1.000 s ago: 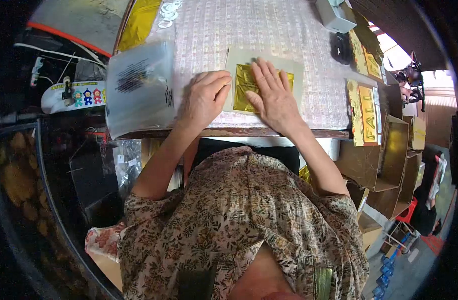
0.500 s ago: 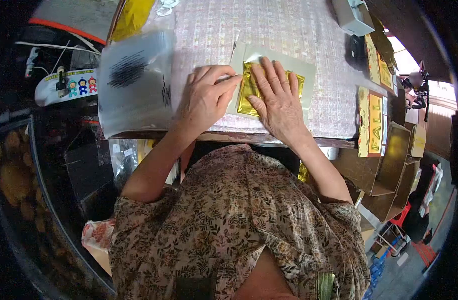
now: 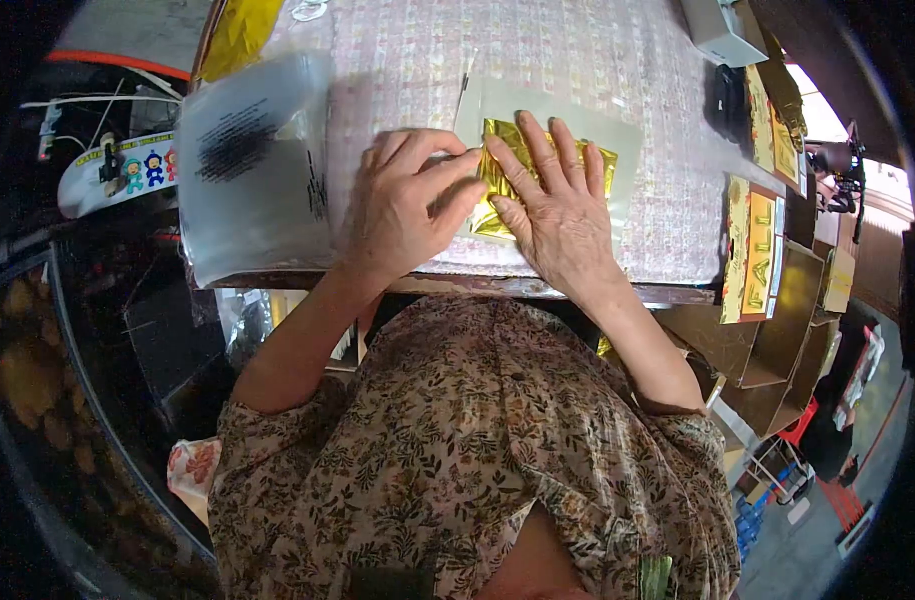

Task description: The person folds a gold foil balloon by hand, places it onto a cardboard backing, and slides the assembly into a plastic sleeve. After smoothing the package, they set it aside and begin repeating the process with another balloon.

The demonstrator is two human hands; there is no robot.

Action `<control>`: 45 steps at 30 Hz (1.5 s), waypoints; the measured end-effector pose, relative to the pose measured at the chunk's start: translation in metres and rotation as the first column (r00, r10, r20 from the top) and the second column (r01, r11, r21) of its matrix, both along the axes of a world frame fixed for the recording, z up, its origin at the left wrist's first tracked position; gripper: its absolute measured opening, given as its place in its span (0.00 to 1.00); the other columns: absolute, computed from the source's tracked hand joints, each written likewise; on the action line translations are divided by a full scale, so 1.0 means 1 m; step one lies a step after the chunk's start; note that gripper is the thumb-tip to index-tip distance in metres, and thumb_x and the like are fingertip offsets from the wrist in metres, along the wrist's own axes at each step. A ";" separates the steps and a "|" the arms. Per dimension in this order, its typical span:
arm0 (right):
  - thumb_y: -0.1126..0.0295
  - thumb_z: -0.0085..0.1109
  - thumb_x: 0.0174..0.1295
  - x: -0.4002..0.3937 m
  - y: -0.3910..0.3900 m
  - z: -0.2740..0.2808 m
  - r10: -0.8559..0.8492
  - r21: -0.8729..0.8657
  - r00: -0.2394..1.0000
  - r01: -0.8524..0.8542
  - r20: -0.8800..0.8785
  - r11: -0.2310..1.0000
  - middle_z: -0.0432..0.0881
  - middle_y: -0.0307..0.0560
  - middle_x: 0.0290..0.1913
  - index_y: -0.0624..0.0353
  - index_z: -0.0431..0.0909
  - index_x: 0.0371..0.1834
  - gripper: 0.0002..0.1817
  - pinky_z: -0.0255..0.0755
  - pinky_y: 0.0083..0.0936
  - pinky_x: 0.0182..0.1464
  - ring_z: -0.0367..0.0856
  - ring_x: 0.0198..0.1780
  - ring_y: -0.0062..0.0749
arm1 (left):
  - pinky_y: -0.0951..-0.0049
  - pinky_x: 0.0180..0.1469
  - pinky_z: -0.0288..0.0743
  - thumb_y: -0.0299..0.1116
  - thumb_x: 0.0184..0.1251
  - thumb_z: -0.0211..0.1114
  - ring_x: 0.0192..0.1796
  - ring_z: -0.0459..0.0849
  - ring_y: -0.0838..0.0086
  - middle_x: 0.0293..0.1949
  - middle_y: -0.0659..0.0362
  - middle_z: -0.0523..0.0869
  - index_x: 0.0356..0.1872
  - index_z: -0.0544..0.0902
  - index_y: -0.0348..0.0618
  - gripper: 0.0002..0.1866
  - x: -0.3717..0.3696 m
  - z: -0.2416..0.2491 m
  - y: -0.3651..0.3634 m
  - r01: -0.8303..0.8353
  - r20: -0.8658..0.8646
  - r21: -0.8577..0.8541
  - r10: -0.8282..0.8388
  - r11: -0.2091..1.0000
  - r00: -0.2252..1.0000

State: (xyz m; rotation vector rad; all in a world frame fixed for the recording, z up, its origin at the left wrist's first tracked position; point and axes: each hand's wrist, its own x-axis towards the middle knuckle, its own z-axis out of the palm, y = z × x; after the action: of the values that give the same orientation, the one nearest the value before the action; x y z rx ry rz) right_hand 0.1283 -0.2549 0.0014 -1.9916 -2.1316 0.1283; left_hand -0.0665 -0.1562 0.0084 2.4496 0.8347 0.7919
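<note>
A shiny gold foil piece (image 3: 494, 222) lies on a pale greenish-grey sheet (image 3: 622, 150) near the table's front edge. My right hand (image 3: 562, 205) is spread flat on the foil, fingers pointing away from me. At the foil's left edge, my left hand (image 3: 412, 200) is closed, thumb and index finger brought together beside it. What those fingers hold, if anything, is too small to tell. Left of my left hand lies a stack of clear plastic bags (image 3: 257, 180) with dark printing.
A checked cloth (image 3: 397, 50) covers the table. More gold foil (image 3: 239, 38) is at the back left. A white box (image 3: 722, 35), a black object (image 3: 722, 100) and a yellow "FALL" package (image 3: 755, 250) line the right side, with cardboard boxes (image 3: 777, 320) beyond.
The view has shifted slightly. My right hand still presses flat on the foil. My left fingers remain at the foil's left edge, with only a small change in their pose.
</note>
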 end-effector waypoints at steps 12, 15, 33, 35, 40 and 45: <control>0.48 0.50 0.80 0.003 0.014 0.009 0.035 0.027 0.998 -0.036 0.053 0.999 0.59 0.42 0.87 0.33 0.65 0.85 0.31 0.45 0.62 0.84 0.55 0.86 0.51 | 0.62 0.62 0.74 0.36 0.58 0.81 0.55 0.83 0.68 0.49 0.65 0.87 0.48 0.92 0.45 0.17 -0.001 -0.005 -0.001 -0.023 0.009 -0.041 0.023 0.999 1.000; 0.49 0.50 0.80 0.002 0.013 0.008 0.058 0.036 0.992 -0.063 0.115 0.997 0.59 0.35 0.87 0.34 0.66 0.84 0.30 0.44 0.60 0.85 0.55 0.87 0.46 | 0.63 0.63 0.74 0.36 0.58 0.81 0.56 0.83 0.68 0.50 0.65 0.86 0.48 0.92 0.45 0.18 -0.002 -0.005 0.000 -0.025 0.007 -0.029 0.025 0.999 1.000; 0.54 0.47 0.82 -0.008 0.012 0.000 -0.025 0.103 0.992 0.012 0.124 0.995 0.59 0.38 0.87 0.37 0.69 0.82 0.27 0.39 0.64 0.85 0.53 0.87 0.50 | 0.59 0.64 0.72 0.39 0.62 0.78 0.61 0.79 0.64 0.54 0.62 0.84 0.55 0.89 0.45 0.21 -0.002 -0.006 -0.001 0.002 -0.048 0.008 -0.001 1.000 0.999; 0.52 0.45 0.83 -0.010 0.010 -0.007 -0.046 0.095 0.991 0.034 0.124 0.995 0.57 0.39 0.88 0.38 0.61 0.86 0.30 0.39 0.64 0.85 0.52 0.87 0.51 | 0.58 0.64 0.72 0.40 0.64 0.77 0.61 0.78 0.63 0.55 0.61 0.83 0.58 0.87 0.46 0.23 -0.003 -0.004 0.001 0.014 -0.090 0.032 -0.011 0.999 0.996; 0.46 0.41 0.83 -0.004 0.008 -0.018 -0.064 0.115 0.995 0.054 0.083 0.992 0.56 0.44 0.88 0.50 0.53 0.89 0.36 0.38 0.63 0.85 0.51 0.87 0.51 | 0.57 0.61 0.72 0.44 0.69 0.71 0.59 0.77 0.62 0.54 0.60 0.79 0.72 0.79 0.50 0.31 0.002 0.009 0.007 0.079 -0.279 0.031 -0.067 0.996 0.958; 0.41 0.36 0.83 0.007 0.001 -0.015 -0.110 0.096 0.994 0.109 -0.004 0.989 0.52 0.50 0.89 0.53 0.48 0.89 0.41 0.38 0.57 0.86 0.48 0.89 0.49 | 0.56 0.60 0.73 0.46 0.71 0.69 0.58 0.76 0.61 0.53 0.58 0.78 0.74 0.78 0.52 0.31 0.002 0.011 0.014 0.130 -0.371 0.042 -0.105 0.991 0.923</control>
State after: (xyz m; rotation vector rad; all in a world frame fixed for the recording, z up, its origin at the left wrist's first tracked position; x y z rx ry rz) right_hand 0.1349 -0.2543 -0.0138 -2.0479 -1.9843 0.0061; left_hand -0.0642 -0.1426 0.0190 2.7247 0.7872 0.3213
